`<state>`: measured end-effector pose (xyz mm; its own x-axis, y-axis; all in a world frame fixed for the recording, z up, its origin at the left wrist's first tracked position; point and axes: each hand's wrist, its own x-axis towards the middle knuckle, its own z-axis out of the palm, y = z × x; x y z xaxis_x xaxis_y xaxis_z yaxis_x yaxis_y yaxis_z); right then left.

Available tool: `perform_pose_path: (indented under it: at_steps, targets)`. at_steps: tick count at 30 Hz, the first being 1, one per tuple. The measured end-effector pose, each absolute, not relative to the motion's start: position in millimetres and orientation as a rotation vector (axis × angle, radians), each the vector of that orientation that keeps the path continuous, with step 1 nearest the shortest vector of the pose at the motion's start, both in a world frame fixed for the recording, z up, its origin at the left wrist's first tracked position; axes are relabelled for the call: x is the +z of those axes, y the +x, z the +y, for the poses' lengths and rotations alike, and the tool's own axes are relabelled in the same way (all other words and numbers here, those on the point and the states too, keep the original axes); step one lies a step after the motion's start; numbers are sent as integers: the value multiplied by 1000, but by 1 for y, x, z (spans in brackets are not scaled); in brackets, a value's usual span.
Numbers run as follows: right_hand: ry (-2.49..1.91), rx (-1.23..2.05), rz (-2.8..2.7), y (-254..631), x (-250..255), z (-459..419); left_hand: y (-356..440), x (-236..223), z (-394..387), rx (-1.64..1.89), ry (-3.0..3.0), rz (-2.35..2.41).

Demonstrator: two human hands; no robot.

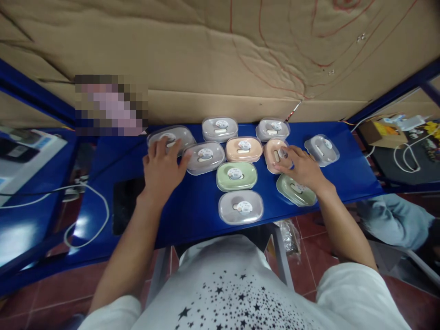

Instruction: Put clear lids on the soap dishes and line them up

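My left hand [162, 167] lies spread over the far-left grey lidded plastic container [184, 133], fingertips on its lid. The thumb reaches the neighbouring grey container [209, 160]. My right hand [302, 167] has its fingers apart over the right side of a peach container [271, 153], touching it; whether it grips is unclear. Under that hand a green container [288, 190] sits tilted and partly covered. Between my hands are another peach container [244, 150], a green container [237, 176] and a grey one [240, 208]. Each has a round label on its clear lid.
More grey containers stand at the back [220, 130], back right [266, 130] and far right [321, 153] of the blue table [192, 206]. A dark flat object [125, 206] and a white cable [107, 206] lie left. Brown cardboard [206, 59] walls the back. A person's leg [395, 220] is at right.
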<state>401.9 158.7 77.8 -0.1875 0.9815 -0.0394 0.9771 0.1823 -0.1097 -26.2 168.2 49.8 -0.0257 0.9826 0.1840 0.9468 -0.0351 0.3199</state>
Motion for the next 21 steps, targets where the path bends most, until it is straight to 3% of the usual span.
perform_pose_path:
  at_steps: [6, 10, 14, 21]
  targets:
    - [-1549, 479, -2537, 432, 75, 173, -10, 53, 182, 535, 2191, 1966]
    - [-1626, 190, -2381, 431, 83, 159, 4, 66, 144, 693, 2316, 1839]
    - [-1829, -62, -2268, 425, 91, 99, 29, 68, 77, 640, 2656, 1180]
    - [-1768, 88, -2346, 400, 63, 40, 40, 35, 25, 627, 2725, 1089]
